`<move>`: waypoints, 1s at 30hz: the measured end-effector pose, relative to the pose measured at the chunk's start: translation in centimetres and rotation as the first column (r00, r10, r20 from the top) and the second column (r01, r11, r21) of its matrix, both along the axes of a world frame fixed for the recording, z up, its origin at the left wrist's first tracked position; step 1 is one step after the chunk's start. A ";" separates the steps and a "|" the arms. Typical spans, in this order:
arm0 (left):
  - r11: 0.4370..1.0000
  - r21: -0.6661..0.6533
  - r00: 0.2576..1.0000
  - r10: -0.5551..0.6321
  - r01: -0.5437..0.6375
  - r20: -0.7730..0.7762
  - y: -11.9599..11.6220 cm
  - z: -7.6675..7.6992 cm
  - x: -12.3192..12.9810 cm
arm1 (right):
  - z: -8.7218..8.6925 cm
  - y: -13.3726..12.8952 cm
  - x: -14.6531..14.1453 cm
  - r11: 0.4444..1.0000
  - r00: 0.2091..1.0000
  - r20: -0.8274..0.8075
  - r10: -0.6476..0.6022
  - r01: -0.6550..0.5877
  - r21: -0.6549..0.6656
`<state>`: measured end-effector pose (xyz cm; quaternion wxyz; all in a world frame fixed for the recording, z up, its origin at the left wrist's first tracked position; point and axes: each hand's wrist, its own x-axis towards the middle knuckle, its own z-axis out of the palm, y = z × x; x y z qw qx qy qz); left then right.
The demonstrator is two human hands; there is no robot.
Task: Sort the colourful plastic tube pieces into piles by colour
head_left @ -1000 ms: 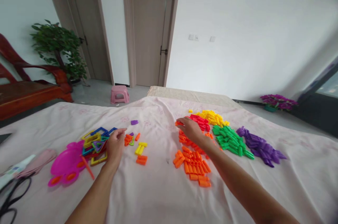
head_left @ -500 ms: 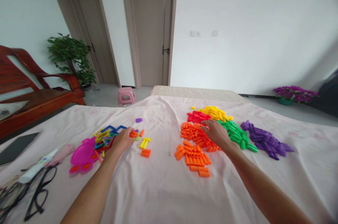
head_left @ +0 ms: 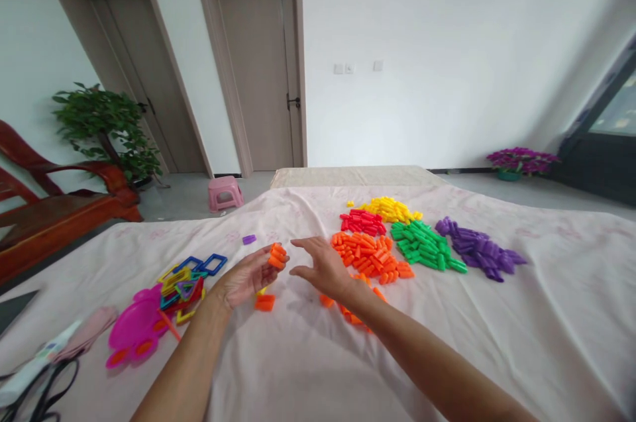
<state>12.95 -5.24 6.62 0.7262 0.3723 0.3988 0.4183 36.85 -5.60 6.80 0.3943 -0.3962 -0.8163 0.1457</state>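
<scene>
My left hand (head_left: 244,281) is raised over the cloth, palm turned up, its fingertips closed on a small cluster of orange plastic tube blocks (head_left: 277,256). Just to the right, my right hand (head_left: 324,271) faces that cluster with thumb and fingers spread and nothing between them. Below the left hand lies a loose orange block (head_left: 265,303), with a bit of yellow beside it partly hidden. Behind my right hand is a large orange pile (head_left: 370,255). A nearer group of orange blocks is partly covered by my right wrist.
Sorted piles of red (head_left: 362,221), yellow (head_left: 392,209), green (head_left: 422,244) and purple blocks (head_left: 479,251) lie right. A purple piece (head_left: 249,239) sits alone. On the left are magnetic-looking frames (head_left: 189,283), a pink animal-shaped plate (head_left: 134,324) and black glasses (head_left: 44,389).
My left hand has lifted and moved right with the orange blocks. My right hand has left the orange pile and come left towards it. The view has shifted to the right and tilted up.
</scene>
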 end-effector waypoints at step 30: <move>0.704 0.388 0.618 0.709 -0.595 -0.339 3.4 -6.9 -5.9 | -0.1 2.4 21.3 0.607 0.544 0.734 -0.406 0.761 -0.229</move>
